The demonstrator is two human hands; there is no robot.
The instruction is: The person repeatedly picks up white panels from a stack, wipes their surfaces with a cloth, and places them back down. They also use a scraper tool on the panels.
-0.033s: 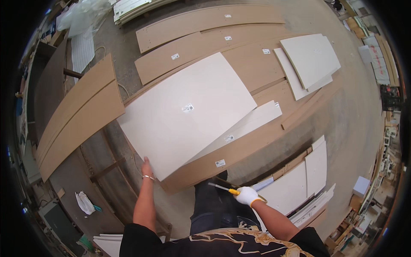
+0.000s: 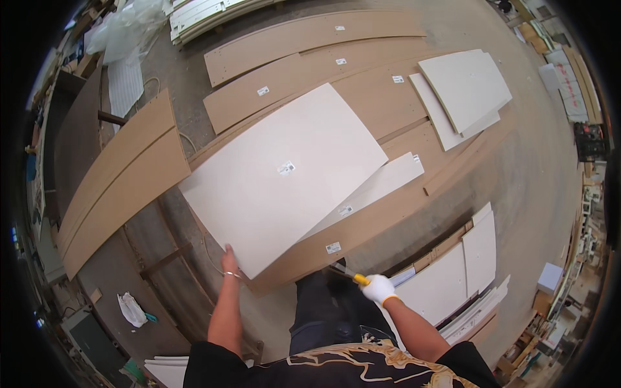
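My left hand (image 2: 229,261) grips the white panel (image 2: 284,200), right hand (image 2: 380,289) a tool (image 2: 361,279). I judge this positioning; next calls for steady support.

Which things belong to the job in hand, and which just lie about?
In hand:
large white panel, left hand on its edge
yellow-handled tool, in gloved right hand

Lying about:
brown boards at left
plastic sheeting
white panels, upper right

The gold-patterned shirt (image 2: 336,374) is black, the right hand (image 2: 380,290) white-gloved.
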